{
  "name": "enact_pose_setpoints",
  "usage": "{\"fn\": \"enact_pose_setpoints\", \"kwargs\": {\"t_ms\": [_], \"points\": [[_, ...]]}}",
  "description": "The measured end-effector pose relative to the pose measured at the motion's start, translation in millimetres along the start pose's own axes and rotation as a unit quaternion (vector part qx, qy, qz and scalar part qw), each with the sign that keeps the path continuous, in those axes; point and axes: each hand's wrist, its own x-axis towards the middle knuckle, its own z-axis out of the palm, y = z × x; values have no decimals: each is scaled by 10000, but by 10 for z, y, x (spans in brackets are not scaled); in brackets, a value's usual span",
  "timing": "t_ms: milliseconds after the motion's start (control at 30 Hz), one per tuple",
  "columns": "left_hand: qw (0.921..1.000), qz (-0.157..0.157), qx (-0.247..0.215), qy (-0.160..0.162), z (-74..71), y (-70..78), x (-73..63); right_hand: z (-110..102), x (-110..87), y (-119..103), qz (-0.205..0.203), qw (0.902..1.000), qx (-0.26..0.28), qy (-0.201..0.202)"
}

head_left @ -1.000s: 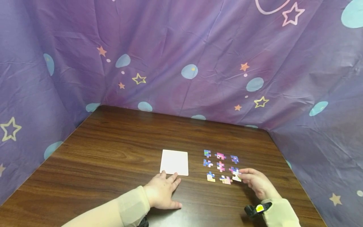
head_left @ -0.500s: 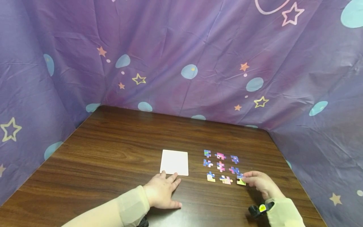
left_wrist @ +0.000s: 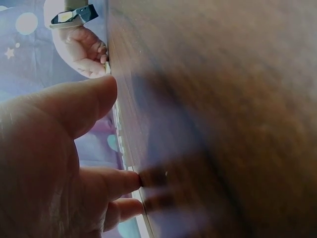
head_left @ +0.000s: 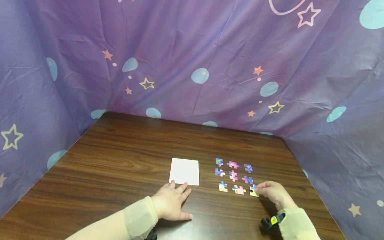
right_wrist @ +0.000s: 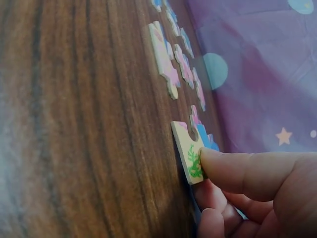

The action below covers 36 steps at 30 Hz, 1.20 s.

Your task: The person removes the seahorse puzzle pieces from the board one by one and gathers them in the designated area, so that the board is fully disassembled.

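Observation:
My right hand [head_left: 275, 193] pinches a corner jigsaw piece [right_wrist: 187, 151] between thumb and fingers; it is pale yellow with a green plant print and a blue part. In the right wrist view that piece is tilted, one edge at or just above the table. Beside it several other jigsaw pieces [head_left: 233, 175] lie apart in loose rows, printed in pink, blue and yellow. My left hand [head_left: 172, 202] rests with spread fingers on the table, its fingertips at the near edge of a white square board [head_left: 184, 171].
The brown wooden table [head_left: 126, 143] reaches back to a purple cloth [head_left: 168, 60] with stars and dots, which also hangs at both sides. A black strap device [head_left: 271, 221] sits on my right wrist.
My right hand has carried the corner piece rightward and toward me, away from the blue-pink piece, then slightly back left at the row's end. The left hand has stayed in place.

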Motion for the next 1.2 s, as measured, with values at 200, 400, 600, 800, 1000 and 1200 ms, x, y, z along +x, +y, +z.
{"fn": "enact_pose_setpoints", "kwargs": {"t_ms": [200,400,600,800,1000,1200], "points": [[9997,21,-249,-35,-4,-16,-5,15,-18,-34,49,9998,-194,89],[9997,119,-191,-27,-5,-22,2,27,-8,-49,1,9987,-461,211],[9999,99,-129,2,-29,-4,1,39,-10,-43,-26,9979,-574,293],[9998,91,-171,29,-27,4,9,50,-16,-27,9,9982,-515,299],[9998,131,-121,36,-21,1,10,35,-15,-11,47,9989,-396,253],[9993,337,61,175,-18,-21,-24,-30,-21,-22,10,9993,-280,260]]}}
